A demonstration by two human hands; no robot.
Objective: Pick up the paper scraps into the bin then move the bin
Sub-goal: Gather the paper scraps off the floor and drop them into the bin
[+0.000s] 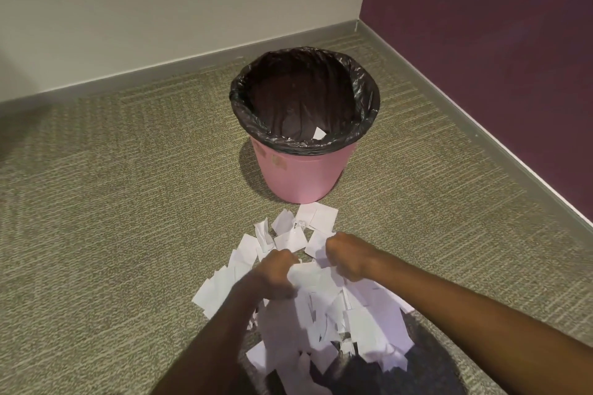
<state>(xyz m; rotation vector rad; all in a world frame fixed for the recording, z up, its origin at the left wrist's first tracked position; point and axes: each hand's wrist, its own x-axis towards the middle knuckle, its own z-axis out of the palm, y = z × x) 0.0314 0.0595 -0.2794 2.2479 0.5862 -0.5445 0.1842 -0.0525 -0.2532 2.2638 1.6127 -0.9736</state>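
Gathering step in hand: left hand [278, 269] and right hand [348, 256] are fisted on scraps [324, 305] piled just before the bin [298, 176]; next, lift them over its rim.

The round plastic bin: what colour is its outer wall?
Pink, under a black liner; clearest in the head view.

Patterned carpet [128, 202] meets a purple wall [497, 42] (grey skirting [160, 72]).

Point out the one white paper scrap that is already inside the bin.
The small white paper scrap lying in the black liner of the pink bin; all others lie on the carpet.
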